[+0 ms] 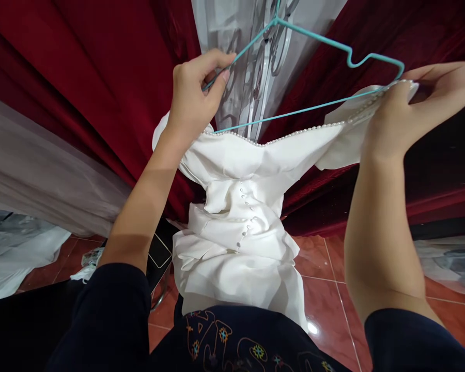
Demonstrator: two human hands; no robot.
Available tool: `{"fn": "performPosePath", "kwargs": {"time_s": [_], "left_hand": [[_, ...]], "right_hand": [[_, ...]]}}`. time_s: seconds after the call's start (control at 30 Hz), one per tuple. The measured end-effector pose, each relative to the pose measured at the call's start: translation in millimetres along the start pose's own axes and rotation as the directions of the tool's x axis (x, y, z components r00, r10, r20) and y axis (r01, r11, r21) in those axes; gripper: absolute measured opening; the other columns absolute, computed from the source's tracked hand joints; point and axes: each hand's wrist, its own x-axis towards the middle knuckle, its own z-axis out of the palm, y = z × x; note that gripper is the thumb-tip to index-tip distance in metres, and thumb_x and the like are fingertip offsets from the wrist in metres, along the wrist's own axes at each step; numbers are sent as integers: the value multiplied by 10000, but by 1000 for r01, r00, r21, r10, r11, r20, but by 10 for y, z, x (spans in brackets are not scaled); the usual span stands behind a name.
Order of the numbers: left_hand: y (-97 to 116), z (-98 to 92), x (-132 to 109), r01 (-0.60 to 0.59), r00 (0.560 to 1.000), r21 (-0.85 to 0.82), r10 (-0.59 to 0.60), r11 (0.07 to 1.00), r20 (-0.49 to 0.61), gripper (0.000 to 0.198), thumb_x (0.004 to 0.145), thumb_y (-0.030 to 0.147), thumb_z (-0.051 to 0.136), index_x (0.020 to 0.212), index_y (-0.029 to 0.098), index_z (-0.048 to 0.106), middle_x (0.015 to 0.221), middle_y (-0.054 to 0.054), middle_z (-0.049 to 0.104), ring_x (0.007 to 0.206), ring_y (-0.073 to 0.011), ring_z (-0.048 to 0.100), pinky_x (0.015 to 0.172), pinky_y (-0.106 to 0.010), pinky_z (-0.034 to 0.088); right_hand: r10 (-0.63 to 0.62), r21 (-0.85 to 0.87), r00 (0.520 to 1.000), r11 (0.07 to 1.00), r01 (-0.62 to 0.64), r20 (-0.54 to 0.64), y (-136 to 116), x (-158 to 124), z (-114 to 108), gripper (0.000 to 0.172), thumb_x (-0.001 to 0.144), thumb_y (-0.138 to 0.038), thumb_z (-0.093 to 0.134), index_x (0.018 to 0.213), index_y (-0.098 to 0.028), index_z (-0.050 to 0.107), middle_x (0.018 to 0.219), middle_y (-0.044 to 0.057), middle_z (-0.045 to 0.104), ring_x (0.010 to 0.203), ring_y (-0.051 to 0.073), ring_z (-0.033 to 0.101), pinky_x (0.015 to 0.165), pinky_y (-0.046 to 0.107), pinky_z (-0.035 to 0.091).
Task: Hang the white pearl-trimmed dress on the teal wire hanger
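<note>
A white dress [232,160] with pearl beading along its neckline and small buttons down the front hangs before me, its skirt bunched lower down. Its shoulder parts are on a light-blue wire hanger [313,35], the left one partly hidden behind my wrist. My left hand [197,88] pinches the hanger's left sloping arm between thumb and fingers. At the hanger's right end, my right hand [414,108] grips the dress's beaded shoulder edge, close against the wire. The fingertips of that hand are partly hidden by the fabric.
Dark red curtains [101,77] hang on both sides. Behind the hanger are white drapery and curled white metalwork [261,77]. Pale sheer fabric [42,160] drapes at left. A dark seat with a pale outlined rectangle [160,251] stands near the dress, over red floor tiles [325,305].
</note>
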Motion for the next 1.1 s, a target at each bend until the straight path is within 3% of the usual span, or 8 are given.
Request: {"fn": "performPosePath", "kwargs": {"time_s": [0.1,0.2,0.37,0.57,0.77,0.87,0.97,1.1], "left_hand": [[-148,-14,-26,9,999,-10,-9,1000,33,295,937,168,689,1155,280,854,882,21,736,669,-152,486,597,-344,371],[-348,-84,-19,-14,995,-38,17,999,97,217,1016,427,766,1215,371,833,922,43,750,699,-162,509,585,-375,381],[-436,-216,28,18,979,-9,-16,1000,201,540,1008,812,626,1260,377,822,966,19,766,726,-168,499,604,-395,361],[-376,-227,33,78,987,-16,-75,997,144,466,999,795,673,1209,411,833,1028,85,799,754,-143,486,667,-413,423],[-396,-331,73,68,968,19,-71,997,240,392,1044,686,677,1272,396,811,1128,61,804,822,-180,547,781,-465,505],[-356,-370,89,49,969,28,-54,998,240,334,1047,593,717,1278,372,816,1129,43,810,814,-187,575,735,-449,489],[-372,-367,91,66,976,22,-69,998,207,376,1038,686,699,1241,392,817,1041,70,797,791,-159,549,689,-428,448],[-501,-359,86,89,944,-10,-81,996,320,473,1007,757,689,1326,421,785,1106,84,775,825,-175,533,717,-453,428]], "right_hand": [[40,-94,996,995,-33,75,-104,171,-51,187,834,84,696,827,-102,685,803,-82,675,826,99,688,843,393,505],[103,-95,992,991,-96,72,-210,226,-24,178,834,18,748,750,-124,681,731,-79,667,775,104,683,800,391,492],[15,-132,992,991,2,126,-501,246,137,187,799,-2,772,746,-174,720,798,21,711,735,149,651,714,366,477],[19,-304,952,949,79,305,-960,191,170,239,772,13,689,838,-164,835,819,86,770,711,173,638,697,357,442],[200,-401,915,915,-47,350,-969,77,44,188,773,24,719,846,-92,848,665,65,702,541,48,458,556,302,335],[65,-305,919,950,61,388,-956,116,43,215,774,31,718,831,-139,838,701,61,722,581,76,517,578,316,357],[-82,-191,919,967,166,384,-1008,183,113,278,746,36,651,838,-164,821,770,74,749,647,132,592,614,337,366],[-68,-145,907,980,139,416,-1287,164,249,309,726,13,596,813,-210,791,820,76,770,713,185,672,640,348,398]]}}
